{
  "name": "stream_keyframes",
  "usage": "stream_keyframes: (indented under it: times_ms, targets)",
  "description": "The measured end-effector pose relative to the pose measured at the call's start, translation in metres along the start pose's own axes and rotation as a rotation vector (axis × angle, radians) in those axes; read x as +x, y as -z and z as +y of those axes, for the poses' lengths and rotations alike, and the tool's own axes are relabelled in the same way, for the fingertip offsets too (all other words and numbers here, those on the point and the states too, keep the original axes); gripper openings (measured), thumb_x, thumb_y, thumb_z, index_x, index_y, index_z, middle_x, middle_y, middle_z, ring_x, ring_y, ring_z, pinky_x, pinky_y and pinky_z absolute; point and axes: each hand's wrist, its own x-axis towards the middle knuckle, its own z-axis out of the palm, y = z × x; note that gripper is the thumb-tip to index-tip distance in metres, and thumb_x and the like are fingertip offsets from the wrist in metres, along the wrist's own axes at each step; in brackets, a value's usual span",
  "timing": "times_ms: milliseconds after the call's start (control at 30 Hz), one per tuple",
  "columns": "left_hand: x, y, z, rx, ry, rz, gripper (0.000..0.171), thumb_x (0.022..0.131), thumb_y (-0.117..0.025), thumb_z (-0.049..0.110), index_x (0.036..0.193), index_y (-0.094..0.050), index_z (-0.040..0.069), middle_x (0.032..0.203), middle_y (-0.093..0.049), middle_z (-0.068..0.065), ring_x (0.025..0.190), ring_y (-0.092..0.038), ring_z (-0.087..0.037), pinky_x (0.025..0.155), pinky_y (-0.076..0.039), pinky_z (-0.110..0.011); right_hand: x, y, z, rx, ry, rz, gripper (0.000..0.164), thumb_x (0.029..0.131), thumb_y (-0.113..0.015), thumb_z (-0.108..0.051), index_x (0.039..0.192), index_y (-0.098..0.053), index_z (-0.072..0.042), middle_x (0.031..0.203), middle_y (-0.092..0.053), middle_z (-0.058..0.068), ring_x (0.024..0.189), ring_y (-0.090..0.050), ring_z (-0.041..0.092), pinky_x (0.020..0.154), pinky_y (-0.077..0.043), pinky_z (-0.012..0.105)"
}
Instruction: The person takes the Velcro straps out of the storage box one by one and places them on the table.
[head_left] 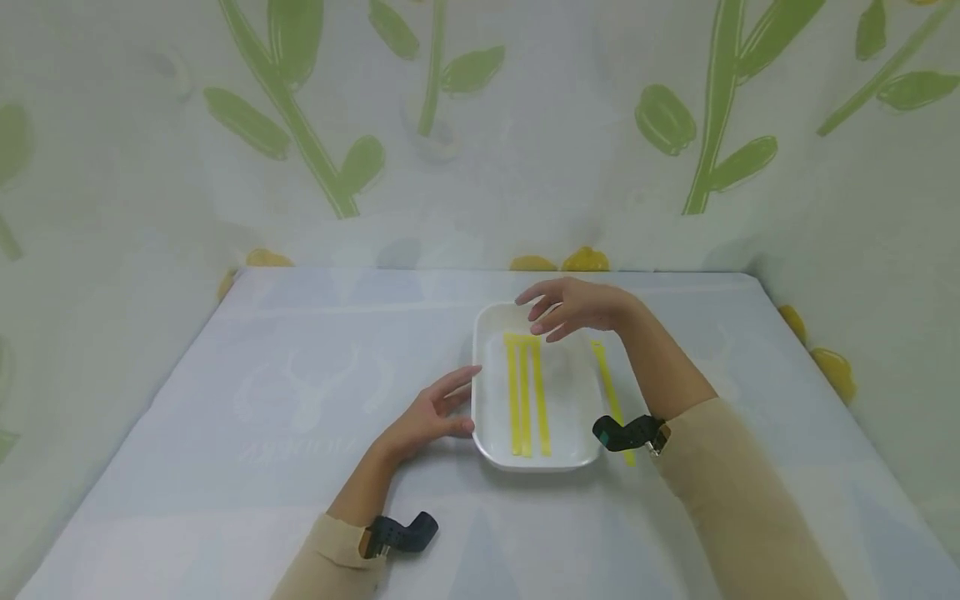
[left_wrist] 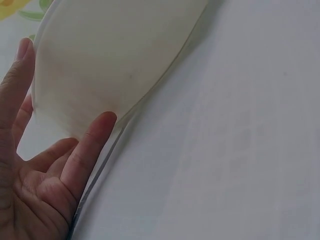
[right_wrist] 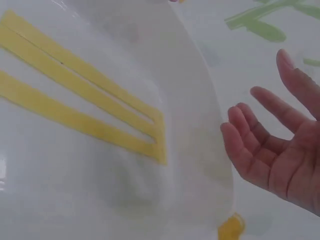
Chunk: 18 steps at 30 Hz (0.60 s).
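A white rectangular tray (head_left: 573,392) with rounded corners rests on the table. On its bottom lie three long yellow strips (head_left: 524,400) side by side, their far ends meeting a short yellow crosspiece (right_wrist: 159,140). My left hand (head_left: 431,412) touches the tray's left side, thumb and fingers spread along the wall. Over the far end of the tray hovers my right hand (head_left: 577,307), fingers loosely bent and nothing between them. Another yellow strip (head_left: 609,387) lies on the table right of the tray, partly hidden by the right wrist camera.
The table (head_left: 315,475) wears a pale cloth with faint printed figures. White curtains with green leaf and stem prints (head_left: 322,167) enclose its back and sides. Each wrist carries a small black camera (head_left: 405,532).
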Motion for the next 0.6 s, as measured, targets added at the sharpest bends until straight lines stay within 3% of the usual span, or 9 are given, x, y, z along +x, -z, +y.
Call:
stream_keyframes:
  times_ms: [267, 433, 600]
  targets:
    - [-0.004, -0.001, -0.002, 0.009, -0.010, 0.001, 0.085, 0.076, -0.079, 0.032, 0.147, -0.034, 0.021, 0.157, -0.022, -0.003, 0.142, -0.025, -0.032, 0.104, -0.039, -0.044, 0.028, -0.019, 0.006, -0.063, -0.185, -0.040, 0.059, 0.084, -0.071, -0.014, 0.137, -0.046, -0.009, 0.125, -0.052, 0.016, 0.112, -0.055, 0.029, 0.095, -0.049, 0.046]
    - [-0.006, -0.001, -0.002, 0.019, 0.003, 0.005, 0.084, 0.076, -0.079, 0.032, 0.147, -0.034, 0.023, 0.157, -0.022, 0.000, 0.142, -0.026, -0.031, 0.104, -0.040, -0.044, 0.038, -0.035, 0.018, -0.133, -0.229, 0.065, 0.062, 0.079, -0.077, -0.014, 0.134, -0.050, -0.009, 0.122, -0.053, 0.015, 0.105, -0.055, 0.026, 0.088, -0.053, 0.039]
    - [-0.007, -0.002, -0.002, 0.022, -0.008, -0.002, 0.086, 0.076, -0.079, 0.035, 0.147, -0.033, 0.021, 0.157, -0.022, -0.002, 0.141, -0.025, -0.033, 0.103, -0.040, -0.044, 0.045, -0.047, 0.027, -0.251, -0.243, 0.181, 0.064, 0.072, -0.083, -0.019, 0.129, -0.055, -0.011, 0.109, -0.058, 0.012, 0.085, -0.059, 0.022, 0.072, -0.056, 0.029]
